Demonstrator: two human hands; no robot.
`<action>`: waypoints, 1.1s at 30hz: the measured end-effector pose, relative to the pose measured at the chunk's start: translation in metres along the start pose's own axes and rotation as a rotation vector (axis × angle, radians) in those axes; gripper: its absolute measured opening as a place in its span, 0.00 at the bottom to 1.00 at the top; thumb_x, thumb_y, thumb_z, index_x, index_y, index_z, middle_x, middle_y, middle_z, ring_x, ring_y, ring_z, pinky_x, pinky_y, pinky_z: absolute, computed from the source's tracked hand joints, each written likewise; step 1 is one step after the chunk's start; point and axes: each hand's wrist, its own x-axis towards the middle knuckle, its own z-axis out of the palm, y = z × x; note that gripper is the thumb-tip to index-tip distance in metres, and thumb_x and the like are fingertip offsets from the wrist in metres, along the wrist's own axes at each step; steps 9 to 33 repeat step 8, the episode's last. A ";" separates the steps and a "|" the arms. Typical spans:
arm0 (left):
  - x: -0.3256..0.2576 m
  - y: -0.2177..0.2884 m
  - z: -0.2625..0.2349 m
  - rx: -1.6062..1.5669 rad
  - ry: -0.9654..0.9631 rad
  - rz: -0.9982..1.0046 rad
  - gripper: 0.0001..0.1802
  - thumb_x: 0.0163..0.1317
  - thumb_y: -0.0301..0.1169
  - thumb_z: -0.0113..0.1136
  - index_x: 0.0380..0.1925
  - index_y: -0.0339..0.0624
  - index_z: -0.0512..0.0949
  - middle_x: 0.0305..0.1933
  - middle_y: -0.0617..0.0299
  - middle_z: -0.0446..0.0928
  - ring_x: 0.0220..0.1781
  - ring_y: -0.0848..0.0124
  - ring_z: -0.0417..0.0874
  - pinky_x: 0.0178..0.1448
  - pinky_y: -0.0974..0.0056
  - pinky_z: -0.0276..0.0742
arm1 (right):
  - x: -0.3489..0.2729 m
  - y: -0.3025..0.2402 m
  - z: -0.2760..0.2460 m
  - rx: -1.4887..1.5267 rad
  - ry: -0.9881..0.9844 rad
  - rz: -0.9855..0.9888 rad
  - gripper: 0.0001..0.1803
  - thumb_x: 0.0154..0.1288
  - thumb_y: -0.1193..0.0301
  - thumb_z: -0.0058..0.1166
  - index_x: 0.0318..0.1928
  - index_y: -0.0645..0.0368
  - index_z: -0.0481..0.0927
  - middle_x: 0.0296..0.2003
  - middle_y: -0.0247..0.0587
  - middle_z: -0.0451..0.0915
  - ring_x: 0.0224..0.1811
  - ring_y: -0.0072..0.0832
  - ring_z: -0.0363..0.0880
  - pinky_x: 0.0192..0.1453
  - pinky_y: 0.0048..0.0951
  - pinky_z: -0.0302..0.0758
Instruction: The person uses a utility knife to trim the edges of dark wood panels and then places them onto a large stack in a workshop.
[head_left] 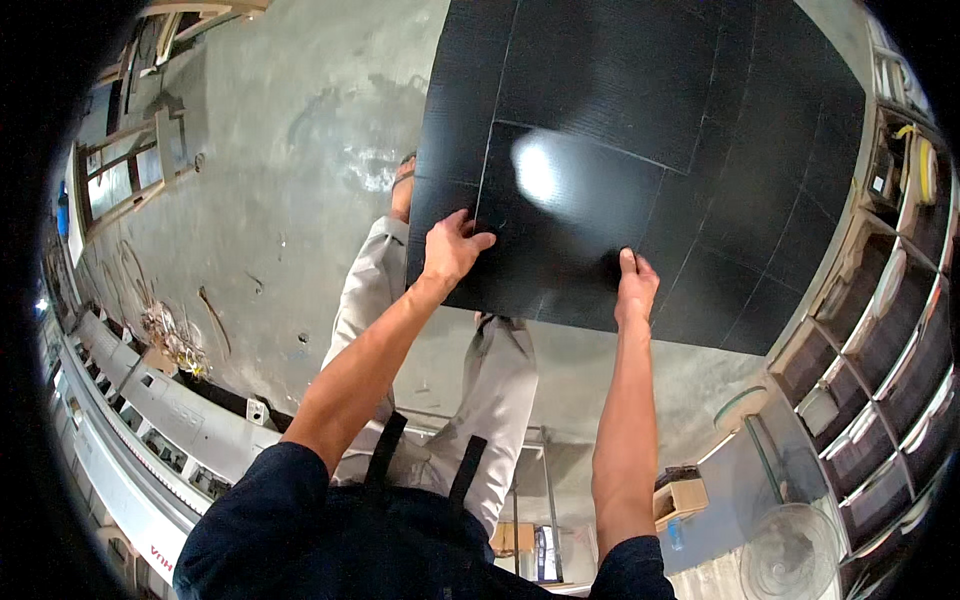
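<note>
A large black board (760, 190) with faint wood grain stretches out in front of me. Thin pale seams divide its surface into rectangles, and a bright glare lies near its middle. My left hand (455, 248) rests on its near left part beside a seam, fingers curved and thumb apart. Farther right, my right hand (637, 283) is at the board near its front edge. Its thumb is up against curled fingers; whatever they pinch, if anything, is hidden beneath the hand.
Shelving with many compartments (870, 390) runs along the right side. Long pale machine-like rails (170, 420) line the lower left, near a heap of scraps (175, 335) on the grey floor (270, 200). A wire-guard fan (790, 550) stands at lower right, close to a cardboard box (682, 500).
</note>
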 end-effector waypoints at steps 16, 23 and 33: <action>0.017 -0.034 0.006 0.097 -0.062 0.076 0.32 0.45 0.36 0.70 0.53 0.38 0.76 0.42 0.44 0.81 0.47 0.53 0.83 0.55 0.59 0.75 | 0.001 -0.010 0.010 -0.032 0.014 -0.068 0.18 0.63 0.63 0.58 0.42 0.69 0.79 0.35 0.39 0.79 0.39 0.26 0.70 0.49 0.31 0.69; 0.017 -0.034 0.006 0.097 -0.062 0.076 0.32 0.45 0.36 0.70 0.53 0.38 0.76 0.42 0.44 0.81 0.47 0.53 0.83 0.55 0.59 0.75 | 0.001 -0.010 0.010 -0.032 0.014 -0.068 0.18 0.63 0.63 0.58 0.42 0.69 0.79 0.35 0.39 0.79 0.39 0.26 0.70 0.49 0.31 0.69; 0.017 -0.034 0.006 0.097 -0.062 0.076 0.32 0.45 0.36 0.70 0.53 0.38 0.76 0.42 0.44 0.81 0.47 0.53 0.83 0.55 0.59 0.75 | 0.001 -0.010 0.010 -0.032 0.014 -0.068 0.18 0.63 0.63 0.58 0.42 0.69 0.79 0.35 0.39 0.79 0.39 0.26 0.70 0.49 0.31 0.69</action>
